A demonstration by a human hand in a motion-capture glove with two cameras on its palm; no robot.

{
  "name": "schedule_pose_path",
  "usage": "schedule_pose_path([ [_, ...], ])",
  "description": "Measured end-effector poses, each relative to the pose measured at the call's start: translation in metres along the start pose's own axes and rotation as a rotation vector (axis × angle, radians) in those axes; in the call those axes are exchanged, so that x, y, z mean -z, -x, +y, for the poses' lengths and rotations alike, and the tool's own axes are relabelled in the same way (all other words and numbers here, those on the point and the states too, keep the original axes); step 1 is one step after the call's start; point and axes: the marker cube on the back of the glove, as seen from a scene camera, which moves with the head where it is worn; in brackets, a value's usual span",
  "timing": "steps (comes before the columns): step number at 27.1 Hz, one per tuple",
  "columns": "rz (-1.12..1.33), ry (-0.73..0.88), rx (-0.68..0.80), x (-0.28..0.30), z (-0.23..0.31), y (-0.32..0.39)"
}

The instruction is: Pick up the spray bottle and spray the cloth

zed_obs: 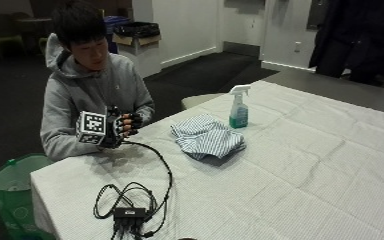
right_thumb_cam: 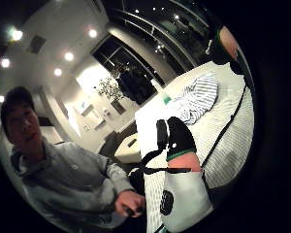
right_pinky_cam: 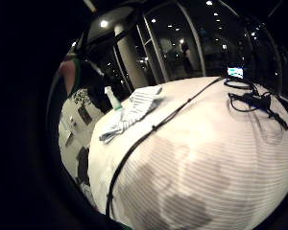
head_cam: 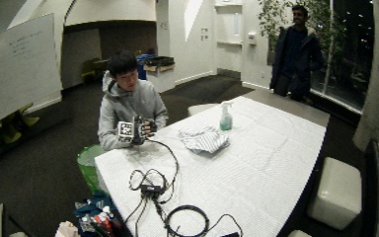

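A clear spray bottle [zed_obs: 238, 109] with teal liquid and a white trigger head stands upright on the white tablecloth. Beside it lies a crumpled blue-and-white striped cloth [zed_obs: 206, 136]. My gloved right hand [zed_obs: 123, 128] is raised just above the table's near-left edge, in front of the person's chest, well away from both. Its fingers are loosely curled and hold nothing. The wide outside view shows the bottle [head_cam: 225, 116], cloth [head_cam: 205, 139] and hand [head_cam: 141, 129] in the same layout. In the palm views the bottle [right_pinky_cam: 113, 98] and cloth [right_pinky_cam: 134, 112] lie far off; the gloved thumb [right_thumb_cam: 178, 137] points up.
A black cable [zed_obs: 159, 165] runs from the glove across the table [zed_obs: 298, 170] to a small black box with coiled leads [zed_obs: 128, 212] near the front edge. A green bin [zed_obs: 12, 185] stands on the floor by the table's corner.
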Motion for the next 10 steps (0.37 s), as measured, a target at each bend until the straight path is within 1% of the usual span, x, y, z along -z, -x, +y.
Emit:
schedule_pose_path([
  [10, 0.008, -0.005, -0.013, 0.0028, -0.0033, -0.0057],
])
